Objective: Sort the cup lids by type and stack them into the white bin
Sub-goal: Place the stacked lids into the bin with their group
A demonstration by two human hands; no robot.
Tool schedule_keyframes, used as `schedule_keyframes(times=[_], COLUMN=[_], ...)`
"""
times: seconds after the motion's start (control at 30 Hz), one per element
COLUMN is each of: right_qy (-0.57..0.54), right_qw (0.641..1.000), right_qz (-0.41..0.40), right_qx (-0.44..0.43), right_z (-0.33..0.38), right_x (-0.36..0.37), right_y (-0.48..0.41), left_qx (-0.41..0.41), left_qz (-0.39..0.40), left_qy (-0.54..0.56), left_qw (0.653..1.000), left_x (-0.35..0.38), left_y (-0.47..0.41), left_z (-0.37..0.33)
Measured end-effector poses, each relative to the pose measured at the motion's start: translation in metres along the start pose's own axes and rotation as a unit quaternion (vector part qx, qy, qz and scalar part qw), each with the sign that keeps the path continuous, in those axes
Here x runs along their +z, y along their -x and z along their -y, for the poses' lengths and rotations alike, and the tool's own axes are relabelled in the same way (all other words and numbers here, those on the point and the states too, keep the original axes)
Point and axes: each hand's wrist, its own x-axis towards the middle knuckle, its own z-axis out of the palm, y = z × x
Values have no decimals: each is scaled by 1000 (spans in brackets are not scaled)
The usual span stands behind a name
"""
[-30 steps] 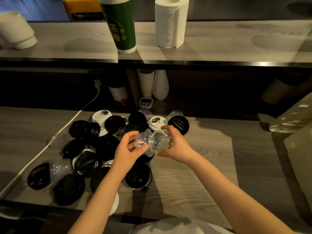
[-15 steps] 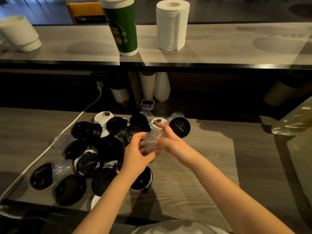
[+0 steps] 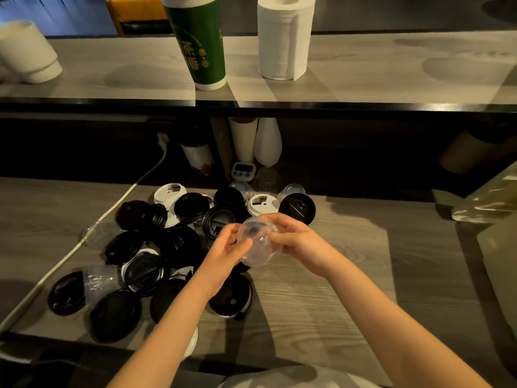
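The clear dome lid [image 3: 258, 243] is thin, glossy, see-through plastic. The black lids [image 3: 191, 207] are smooth, shiny plastic; the white lids [image 3: 255, 209] look matt. The counter [image 3: 349, 261] shows matt grey wood grain. The roll [image 3: 284, 37] is soft white paper, the green cup [image 3: 200, 43] smooth printed paper

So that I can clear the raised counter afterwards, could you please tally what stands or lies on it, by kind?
Tall green cup: 1
Paper towel roll: 1
Stack of white cups, tipped on its side: 1
Total: 3
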Motion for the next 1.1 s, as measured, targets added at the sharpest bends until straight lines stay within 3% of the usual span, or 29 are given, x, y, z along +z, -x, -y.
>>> schedule_keyframes(times=[0.13, 0.2, 0.27, 0.33, 0.43, 0.57, 0.67, 0.93, 1.1], right_qy=[52, 127, 218, 305, 358, 291, 260, 112, 100], right_qw=[998, 989, 957, 899, 842, 869, 885, 931, 951], right_qz=[-7, -65, -192, -314, -401, -354, -319, -324, -290], right_qx=[36, 33, 15, 6, 44, 187, 215, 128, 46], right_z=[-8, -15, -22, -28, -31, -21, -17, -27, -13], right_x=[-13, -23, -39, -59, -87, -101, -102, -105, -93], right_y=[-5, -15, -27, -37, -53, -73, -77, -48, 1], left_qx=[10, 8, 14, 18, 29, 22, 20, 36, 55], left_qz=[-22, -69, -128, -170, -186, -195, -202, -183, -143], left_qy=[-82, -101, -106, -113, -133, -133, -121, -118, -124], left_qw=[996, 992, 986, 979, 973, 972, 972, 975, 980], left_x=[-2, -1, -2, -5, -7, -7, -5, 7, 24], left_y=[-9, -18, -27, -37, -48, -61, -65, -62, -53], left_z=[7, 11, 11, 9, 7, 3, -1, -3, 1])
